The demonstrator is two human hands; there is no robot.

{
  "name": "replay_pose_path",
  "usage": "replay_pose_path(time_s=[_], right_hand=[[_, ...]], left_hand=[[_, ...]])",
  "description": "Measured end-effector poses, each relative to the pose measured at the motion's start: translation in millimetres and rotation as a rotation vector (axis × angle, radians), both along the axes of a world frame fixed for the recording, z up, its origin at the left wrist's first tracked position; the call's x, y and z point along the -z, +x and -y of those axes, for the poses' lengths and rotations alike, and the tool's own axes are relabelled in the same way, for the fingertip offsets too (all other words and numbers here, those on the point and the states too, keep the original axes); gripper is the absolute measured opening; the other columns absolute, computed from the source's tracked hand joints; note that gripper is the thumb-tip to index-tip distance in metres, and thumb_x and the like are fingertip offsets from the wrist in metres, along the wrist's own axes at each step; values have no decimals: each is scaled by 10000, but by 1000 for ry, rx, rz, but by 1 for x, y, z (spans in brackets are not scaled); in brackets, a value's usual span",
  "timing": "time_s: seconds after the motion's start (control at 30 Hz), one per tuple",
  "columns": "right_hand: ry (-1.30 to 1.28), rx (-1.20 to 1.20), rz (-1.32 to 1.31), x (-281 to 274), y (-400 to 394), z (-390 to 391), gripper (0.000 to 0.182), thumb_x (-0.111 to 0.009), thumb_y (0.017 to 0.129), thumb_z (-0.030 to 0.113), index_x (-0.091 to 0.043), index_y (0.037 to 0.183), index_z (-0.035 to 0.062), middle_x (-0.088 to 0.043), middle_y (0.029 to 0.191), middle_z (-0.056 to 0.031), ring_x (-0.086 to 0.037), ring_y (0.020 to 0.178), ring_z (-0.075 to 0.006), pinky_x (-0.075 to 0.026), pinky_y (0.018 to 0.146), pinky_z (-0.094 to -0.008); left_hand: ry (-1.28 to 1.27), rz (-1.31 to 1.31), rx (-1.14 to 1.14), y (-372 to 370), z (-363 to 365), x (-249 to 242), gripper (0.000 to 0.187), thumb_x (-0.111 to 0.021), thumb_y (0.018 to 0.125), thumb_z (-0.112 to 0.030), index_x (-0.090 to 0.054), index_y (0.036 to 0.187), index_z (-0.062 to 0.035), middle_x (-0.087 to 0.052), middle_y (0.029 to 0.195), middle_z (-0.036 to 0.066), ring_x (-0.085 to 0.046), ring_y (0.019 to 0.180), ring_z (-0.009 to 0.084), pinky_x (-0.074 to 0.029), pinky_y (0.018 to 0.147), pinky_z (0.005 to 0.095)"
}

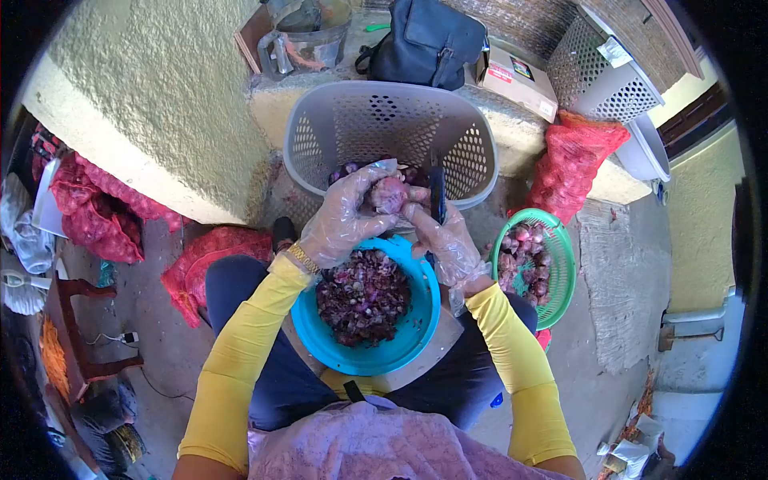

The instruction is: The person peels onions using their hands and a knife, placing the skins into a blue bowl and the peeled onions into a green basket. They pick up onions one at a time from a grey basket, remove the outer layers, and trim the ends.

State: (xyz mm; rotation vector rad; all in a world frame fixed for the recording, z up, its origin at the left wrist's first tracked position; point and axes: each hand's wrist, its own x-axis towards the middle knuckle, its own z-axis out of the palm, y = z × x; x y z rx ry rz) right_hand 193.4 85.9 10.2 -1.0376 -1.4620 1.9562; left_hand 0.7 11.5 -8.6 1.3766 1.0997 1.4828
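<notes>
My left hand [346, 214], in a clear plastic glove, is closed around a reddish-purple onion [390, 196]. In my right hand [442, 240], gloved the same way, is a knife with a dark blade [438, 192] pointing up and away from me. My right thumb and fingertips come close to the onion's right side. Below both hands, a blue basin [426, 320] between my legs holds a heap of onion skins and trimmings [364, 300]. Just beyond my hands stands a grey perforated laundry-type basket [392, 100] with several onions at its bottom, partly hidden by my hands.
A green colander [566, 276] of onions sits by my right knee. Red mesh sacks of onions stand at right [572, 164] and left [212, 264]. On the ledge ahead are a black bag [436, 40], a carton [516, 80] and a bucket [324, 48]. A wooden stool [84, 336] is at left.
</notes>
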Motion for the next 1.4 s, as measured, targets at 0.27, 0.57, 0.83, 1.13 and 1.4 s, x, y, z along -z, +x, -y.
replay_pose_path(time_s=[0.27, 0.57, 0.83, 1.13, 1.4], right_hand=[[-19, -19, -24, 10, 3, -5, 367, -733, 959, 206, -605, 1269, 56, -660, 1044, -33, -600, 728, -77, -490, 501, -232], [-47, 64, -6, 27, 12, -11, 433, -435, 1111, 418, -595, 1299, 62, -522, 849, 38, -486, 678, -71, -445, 596, -239], [-74, 142, -157, 31, -2, -11, 338, -415, 1124, 323, -621, 1182, 62, -532, 845, 7, -495, 669, -84, -444, 578, -252], [345, 65, 108, 28, 10, -5, 236, -493, 1076, 173, -590, 1215, 9, -578, 776, -42, -551, 616, -137, -454, 556, -343], [463, 39, 416, 31, 24, 52, 311, -482, 1039, 88, -533, 1329, -13, -669, 845, -280, -691, 771, -444, -523, 673, -491]], left_hand=[[-68, 81, 7, 6, 2, -3, 606, -796, 847, -54, -516, 1384, -27, -592, 1379, 108, -555, 1293, 197, -454, 1113, 371], [-171, 328, -90, 6, -8, 18, 749, -810, 836, -25, -446, 1491, -1, -591, 1399, 118, -575, 1276, 204, -463, 1111, 368], [-128, 290, -95, 5, -12, 17, 733, -813, 831, -4, -477, 1482, -5, -609, 1374, 103, -583, 1249, 184, -475, 1097, 354], [-72, 130, -197, 11, -17, 8, 652, -820, 823, -61, -526, 1398, 26, -642, 1264, 126, -621, 1153, 210, -493, 1031, 356], [24, -732, -239, -6, -10, 16, 641, -795, 793, -40, -518, 1370, -48, -693, 1112, 164, -678, 1031, 334, -518, 945, 407]])
